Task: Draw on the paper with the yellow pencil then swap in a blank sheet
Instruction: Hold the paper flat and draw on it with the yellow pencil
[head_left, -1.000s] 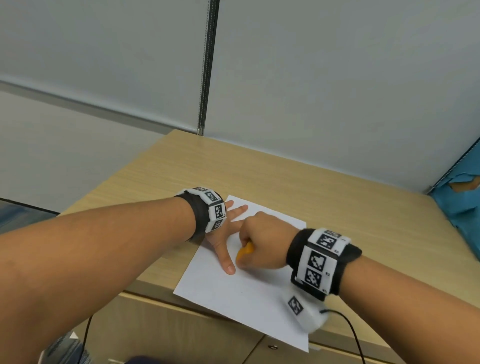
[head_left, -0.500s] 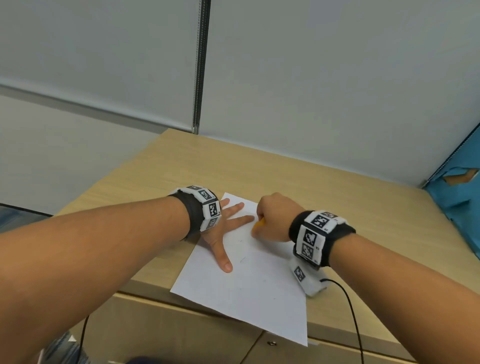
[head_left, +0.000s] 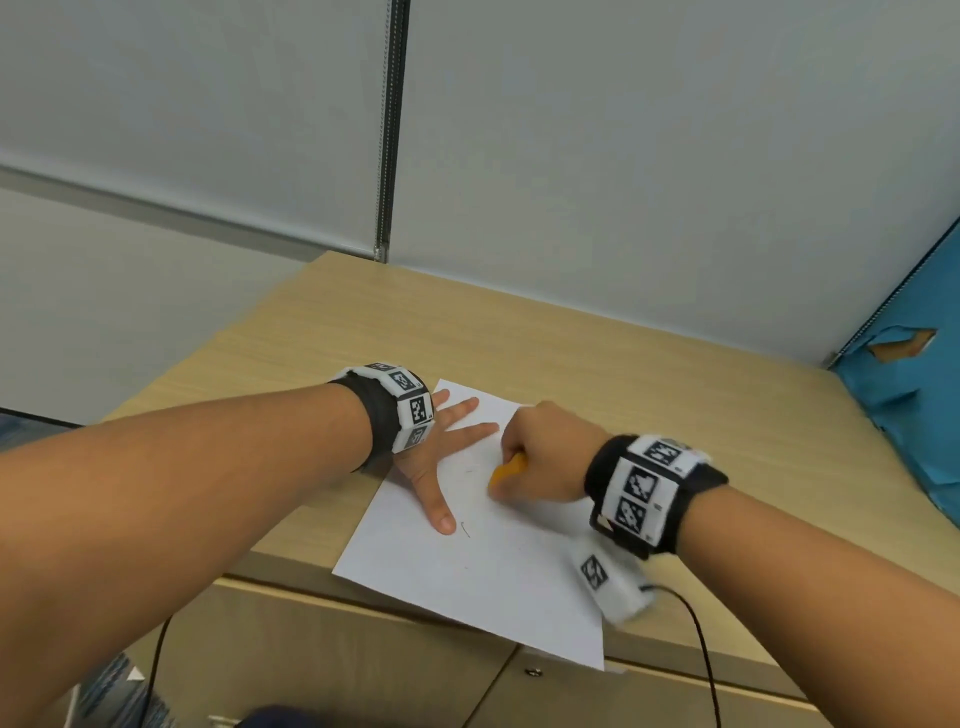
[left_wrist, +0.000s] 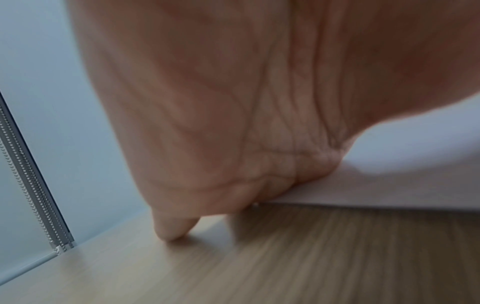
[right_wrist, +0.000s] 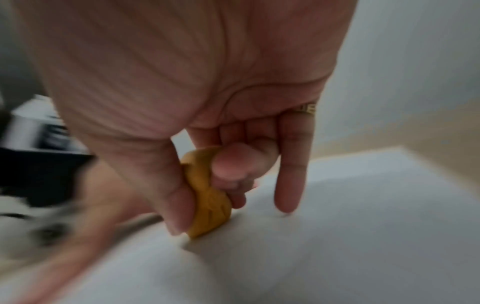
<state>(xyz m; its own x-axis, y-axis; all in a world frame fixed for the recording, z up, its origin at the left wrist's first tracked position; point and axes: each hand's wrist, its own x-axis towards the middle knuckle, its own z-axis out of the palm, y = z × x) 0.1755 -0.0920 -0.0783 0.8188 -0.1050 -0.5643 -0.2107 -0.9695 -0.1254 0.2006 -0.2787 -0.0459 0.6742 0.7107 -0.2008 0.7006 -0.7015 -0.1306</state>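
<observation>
A white sheet of paper (head_left: 483, 582) lies on the wooden desk (head_left: 597, 358), its near corner hanging over the front edge. My left hand (head_left: 441, 452) lies flat on the sheet's left side with fingers spread, holding it down. My right hand (head_left: 540, 457) grips the yellow pencil (head_left: 506, 467) with its tip down on the paper's middle. In the right wrist view the thumb and fingers pinch the yellow pencil (right_wrist: 207, 197) against the paper (right_wrist: 337, 246). Faint pencil marks (head_left: 464, 530) show near my left thumb. The left wrist view shows my left palm (left_wrist: 233, 123) pressing the paper's edge (left_wrist: 389, 191).
A grey partition wall (head_left: 623, 156) runs behind the desk. A torn blue panel (head_left: 914, 395) stands at the right edge. A black cable (head_left: 701, 649) hangs from my right wrist over the desk front. Drawer fronts (head_left: 363, 665) sit below the desk edge.
My right hand moved with the pencil up toward the sheet's far edge, then back down toward its middle. New faint lines show on the paper. My left hand stayed flat.
</observation>
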